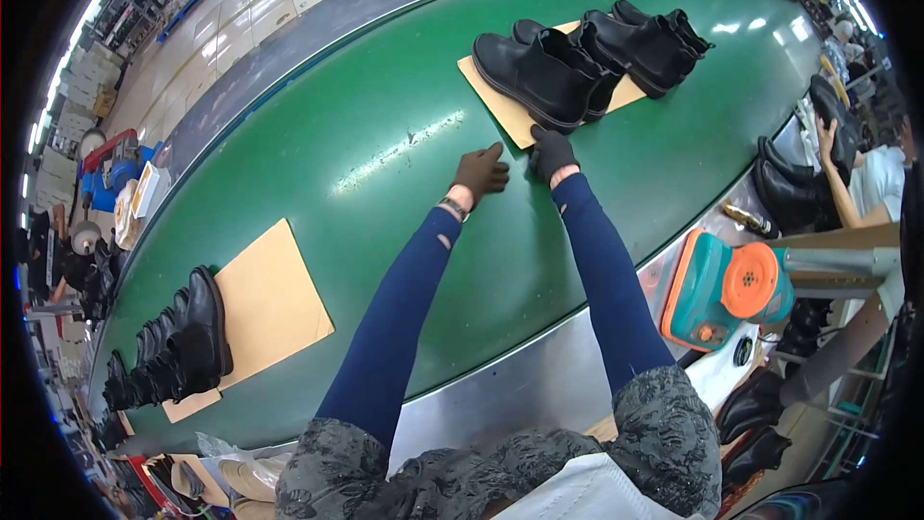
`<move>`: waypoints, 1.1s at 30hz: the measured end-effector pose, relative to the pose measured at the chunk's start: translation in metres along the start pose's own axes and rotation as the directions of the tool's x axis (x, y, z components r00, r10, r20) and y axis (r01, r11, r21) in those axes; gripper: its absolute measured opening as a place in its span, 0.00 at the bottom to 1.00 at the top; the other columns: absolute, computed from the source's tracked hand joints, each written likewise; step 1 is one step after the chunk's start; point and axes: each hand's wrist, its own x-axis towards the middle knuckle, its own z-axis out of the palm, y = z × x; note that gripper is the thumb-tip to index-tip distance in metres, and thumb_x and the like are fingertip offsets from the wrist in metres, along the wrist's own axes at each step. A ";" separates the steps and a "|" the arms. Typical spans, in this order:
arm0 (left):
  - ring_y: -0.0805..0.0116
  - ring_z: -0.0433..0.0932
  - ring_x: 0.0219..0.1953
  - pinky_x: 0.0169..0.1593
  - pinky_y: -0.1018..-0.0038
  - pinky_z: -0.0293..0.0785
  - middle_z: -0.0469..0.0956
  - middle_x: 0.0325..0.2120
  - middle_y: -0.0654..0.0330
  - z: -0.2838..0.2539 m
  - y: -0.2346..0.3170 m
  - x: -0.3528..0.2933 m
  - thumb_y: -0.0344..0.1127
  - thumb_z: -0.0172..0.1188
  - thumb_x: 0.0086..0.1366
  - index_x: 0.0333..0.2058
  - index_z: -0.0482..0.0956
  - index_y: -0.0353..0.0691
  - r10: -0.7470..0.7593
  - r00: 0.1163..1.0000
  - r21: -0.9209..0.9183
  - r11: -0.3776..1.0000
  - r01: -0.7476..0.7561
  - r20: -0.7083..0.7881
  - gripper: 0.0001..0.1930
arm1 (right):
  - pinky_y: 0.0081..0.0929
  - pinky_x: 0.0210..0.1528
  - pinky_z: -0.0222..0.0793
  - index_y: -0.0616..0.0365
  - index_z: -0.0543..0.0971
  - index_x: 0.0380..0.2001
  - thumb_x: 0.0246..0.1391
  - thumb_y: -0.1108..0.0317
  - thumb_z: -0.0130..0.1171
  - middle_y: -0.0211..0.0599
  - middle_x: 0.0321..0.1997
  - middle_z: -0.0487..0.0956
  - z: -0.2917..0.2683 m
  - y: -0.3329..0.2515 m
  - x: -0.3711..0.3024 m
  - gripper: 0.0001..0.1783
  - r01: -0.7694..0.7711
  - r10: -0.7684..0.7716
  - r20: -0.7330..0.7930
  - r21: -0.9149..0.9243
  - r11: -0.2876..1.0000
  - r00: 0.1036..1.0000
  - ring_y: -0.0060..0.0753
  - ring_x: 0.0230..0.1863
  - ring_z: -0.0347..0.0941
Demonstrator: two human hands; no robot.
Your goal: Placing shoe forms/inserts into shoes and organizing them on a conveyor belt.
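My right hand (552,153), in a black glove, is closed at the near corner of a tan cardboard sheet (510,117), its fingertips partly hidden. Black ankle boots (544,77) stand upright on that sheet, with more black boots (643,43) toward its far right end. To the left, my left hand (481,173) hovers over the green conveyor belt (385,221) in a brown glove. Its thumb points away from loosely bent fingers, and nothing shows in it. Dark blue sleeves cover both forearms.
At the left, another cardboard sheet (274,299) lies beside a row of black boots (197,337). A teal and orange machine (727,289) stands on the metal edge at the right. Beyond it, a co-worker's hand (827,140) is near black boots (835,116).
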 end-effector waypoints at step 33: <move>0.66 0.77 0.38 0.45 0.74 0.71 0.78 0.39 0.50 -0.309 -0.083 -0.202 0.42 0.64 0.55 0.45 0.73 0.23 0.369 0.687 0.213 0.928 -0.304 -0.626 0.27 | 0.34 0.52 0.67 0.57 0.64 0.59 0.58 0.61 0.54 0.39 0.60 0.68 -0.088 -0.013 -0.055 0.27 0.628 -0.487 0.414 -0.343 0.698 0.769 0.36 0.51 0.71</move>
